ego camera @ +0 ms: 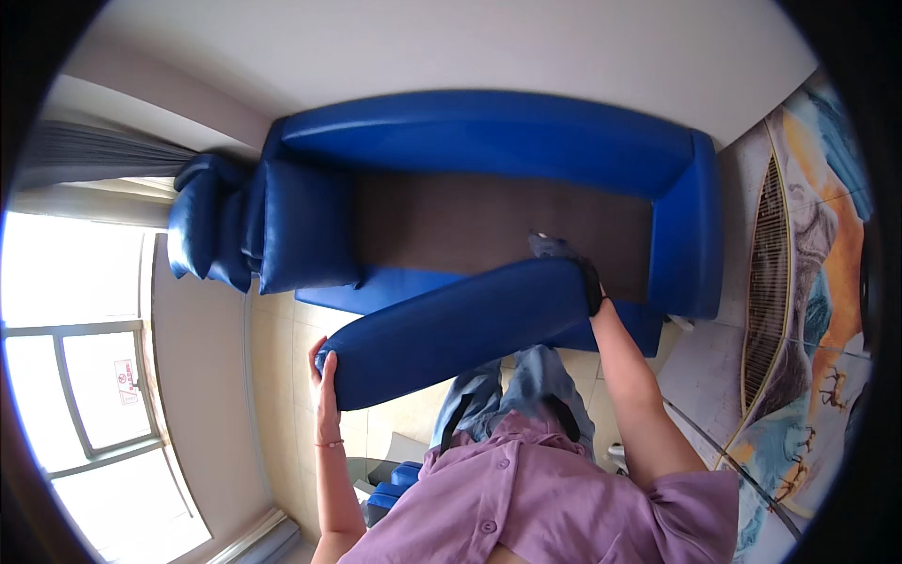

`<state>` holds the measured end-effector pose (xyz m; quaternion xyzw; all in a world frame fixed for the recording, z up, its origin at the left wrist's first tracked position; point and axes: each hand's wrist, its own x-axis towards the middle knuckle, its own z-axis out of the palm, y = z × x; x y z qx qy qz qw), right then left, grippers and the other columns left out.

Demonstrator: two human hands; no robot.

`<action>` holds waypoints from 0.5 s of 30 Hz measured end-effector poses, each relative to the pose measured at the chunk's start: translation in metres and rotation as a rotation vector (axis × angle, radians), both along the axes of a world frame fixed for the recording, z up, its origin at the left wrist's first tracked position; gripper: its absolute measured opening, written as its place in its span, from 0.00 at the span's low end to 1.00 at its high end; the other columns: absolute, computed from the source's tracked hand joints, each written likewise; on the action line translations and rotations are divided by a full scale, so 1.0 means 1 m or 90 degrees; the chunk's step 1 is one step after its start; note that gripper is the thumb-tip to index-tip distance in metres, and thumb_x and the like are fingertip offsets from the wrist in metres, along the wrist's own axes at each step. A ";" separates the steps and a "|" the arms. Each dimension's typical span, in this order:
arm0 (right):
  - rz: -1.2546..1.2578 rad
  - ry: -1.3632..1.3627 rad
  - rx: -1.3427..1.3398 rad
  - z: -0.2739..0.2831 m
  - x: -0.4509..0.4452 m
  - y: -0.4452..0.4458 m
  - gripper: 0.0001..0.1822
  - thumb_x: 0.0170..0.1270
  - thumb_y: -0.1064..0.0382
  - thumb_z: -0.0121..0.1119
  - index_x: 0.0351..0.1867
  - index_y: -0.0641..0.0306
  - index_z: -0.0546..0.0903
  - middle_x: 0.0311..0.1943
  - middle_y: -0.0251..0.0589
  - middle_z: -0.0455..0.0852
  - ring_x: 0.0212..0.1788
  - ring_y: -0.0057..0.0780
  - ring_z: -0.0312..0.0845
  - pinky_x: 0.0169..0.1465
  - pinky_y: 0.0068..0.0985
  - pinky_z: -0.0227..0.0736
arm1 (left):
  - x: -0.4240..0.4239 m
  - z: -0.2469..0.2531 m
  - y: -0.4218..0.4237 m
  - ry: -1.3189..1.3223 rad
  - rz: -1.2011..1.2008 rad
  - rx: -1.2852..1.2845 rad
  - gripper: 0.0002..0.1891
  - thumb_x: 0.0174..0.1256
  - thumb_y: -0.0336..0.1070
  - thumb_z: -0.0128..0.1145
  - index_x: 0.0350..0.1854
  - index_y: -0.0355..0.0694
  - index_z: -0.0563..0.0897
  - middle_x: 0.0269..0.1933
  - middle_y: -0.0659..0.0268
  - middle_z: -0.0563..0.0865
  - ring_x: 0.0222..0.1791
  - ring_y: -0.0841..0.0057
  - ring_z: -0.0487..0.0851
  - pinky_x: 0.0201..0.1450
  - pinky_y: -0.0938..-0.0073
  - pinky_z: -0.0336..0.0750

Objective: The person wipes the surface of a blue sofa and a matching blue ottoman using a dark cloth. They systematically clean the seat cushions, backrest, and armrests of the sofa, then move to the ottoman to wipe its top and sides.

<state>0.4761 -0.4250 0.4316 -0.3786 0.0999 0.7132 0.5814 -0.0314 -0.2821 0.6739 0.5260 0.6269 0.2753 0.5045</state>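
A long blue seat cushion (458,331) is raised at a slant in front of the blue sofa (493,127), its right end farther from me than its left. My left hand (325,381) grips the left end, with the thumb on the upper face. At the opposite end, my right hand (594,292) holds the cushion's edge; something dark, a glove or cloth, covers it and hides most of the fingers. A crumpled grey-blue piece, probably cloth, (552,245) shows just past that hand. The sofa's brown seat base (451,211) lies exposed behind the cushion.
A square blue cushion (306,225) leans at the sofa's left end, beside more blue cushions (194,225). Windows (99,381) are on the left. A painted wall panel (810,282) stands right. Blue items (394,486) lie behind me on the left, above the tiled floor (282,366).
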 end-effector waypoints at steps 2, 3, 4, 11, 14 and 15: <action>-0.026 -0.059 0.028 0.005 0.000 -0.004 0.29 0.77 0.44 0.56 0.66 0.66 0.81 0.59 0.42 0.87 0.59 0.31 0.83 0.68 0.24 0.73 | 0.008 0.012 0.001 -0.016 0.008 0.000 0.36 0.66 0.65 0.65 0.71 0.51 0.74 0.64 0.55 0.78 0.65 0.60 0.78 0.71 0.62 0.72; -0.043 -0.100 0.041 0.009 0.003 -0.011 0.30 0.77 0.44 0.56 0.66 0.66 0.80 0.59 0.42 0.87 0.59 0.31 0.82 0.68 0.24 0.72 | 0.005 0.023 0.002 -0.014 -0.018 0.011 0.38 0.63 0.67 0.66 0.71 0.51 0.74 0.64 0.54 0.78 0.65 0.58 0.79 0.68 0.59 0.76; -0.060 -0.148 0.051 0.014 0.008 -0.025 0.30 0.77 0.44 0.56 0.67 0.66 0.80 0.60 0.42 0.86 0.60 0.31 0.82 0.69 0.24 0.72 | 0.013 0.039 -0.003 -0.049 -0.023 0.012 0.36 0.67 0.63 0.64 0.71 0.46 0.74 0.62 0.54 0.80 0.62 0.62 0.81 0.66 0.64 0.77; -0.163 -0.554 0.173 0.108 0.075 -0.116 0.33 0.76 0.42 0.57 0.70 0.67 0.77 0.63 0.44 0.84 0.64 0.32 0.80 0.71 0.25 0.71 | 0.038 0.024 0.004 -0.167 -0.089 -0.059 0.35 0.72 0.69 0.54 0.73 0.53 0.72 0.65 0.50 0.79 0.62 0.55 0.82 0.60 0.55 0.83; -0.145 -0.603 0.178 0.174 0.062 -0.105 0.36 0.74 0.41 0.60 0.73 0.66 0.73 0.71 0.45 0.77 0.71 0.33 0.73 0.75 0.29 0.67 | 0.026 -0.043 0.009 -0.230 -0.117 -0.114 0.31 0.76 0.64 0.52 0.73 0.53 0.73 0.65 0.52 0.79 0.61 0.58 0.82 0.57 0.57 0.85; -0.157 -0.619 0.141 0.184 0.054 -0.100 0.37 0.74 0.42 0.60 0.73 0.67 0.72 0.71 0.45 0.76 0.72 0.33 0.72 0.76 0.29 0.66 | 0.027 -0.069 0.011 -0.249 -0.129 -0.134 0.29 0.78 0.63 0.51 0.73 0.52 0.73 0.64 0.53 0.79 0.61 0.59 0.82 0.57 0.58 0.85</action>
